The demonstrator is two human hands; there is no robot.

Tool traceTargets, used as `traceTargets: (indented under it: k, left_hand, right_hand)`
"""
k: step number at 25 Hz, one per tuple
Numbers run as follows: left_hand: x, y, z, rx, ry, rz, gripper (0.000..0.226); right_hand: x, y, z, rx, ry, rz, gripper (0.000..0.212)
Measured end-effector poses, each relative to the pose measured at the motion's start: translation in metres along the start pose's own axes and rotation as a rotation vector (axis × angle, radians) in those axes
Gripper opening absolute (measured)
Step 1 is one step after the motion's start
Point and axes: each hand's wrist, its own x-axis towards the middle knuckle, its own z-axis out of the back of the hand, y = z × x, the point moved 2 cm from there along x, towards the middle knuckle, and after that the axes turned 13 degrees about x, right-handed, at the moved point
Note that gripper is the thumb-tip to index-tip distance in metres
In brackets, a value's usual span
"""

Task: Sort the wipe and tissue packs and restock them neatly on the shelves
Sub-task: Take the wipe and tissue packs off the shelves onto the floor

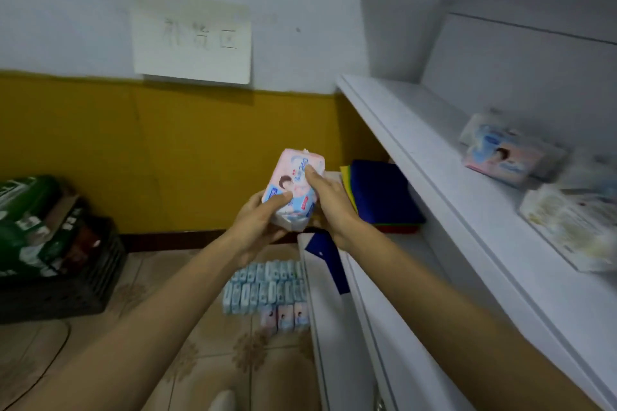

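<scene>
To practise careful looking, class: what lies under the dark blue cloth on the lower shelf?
Under the dark blue cloth, yellow, green and red cloth edges stick out. Their middles, and any other layers, are covered.

Three faint characters, roughly 补货区, can just about be made out on the paper sheet (192,40) on the wall (66,10). Print on the pink pack (293,187) is too blurred to be read.

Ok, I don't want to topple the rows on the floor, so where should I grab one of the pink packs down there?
Probably the leftmost pink pack, pinched at its top from above. The packs stand upright, pressed side by side, so only their tops and this one's left face look free. The blue packs behind block its far side.
</scene>
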Motion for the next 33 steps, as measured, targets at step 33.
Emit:
traceTargets:
  k: [33]
  left_hand:
    - [0.384, 0.782, 0.221, 0.403, -0.061, 1.031, 0.061]
  right_hand:
    - [0.334, -0.852, 0.123, 0.136, -0.666, -1.096, 0.026]
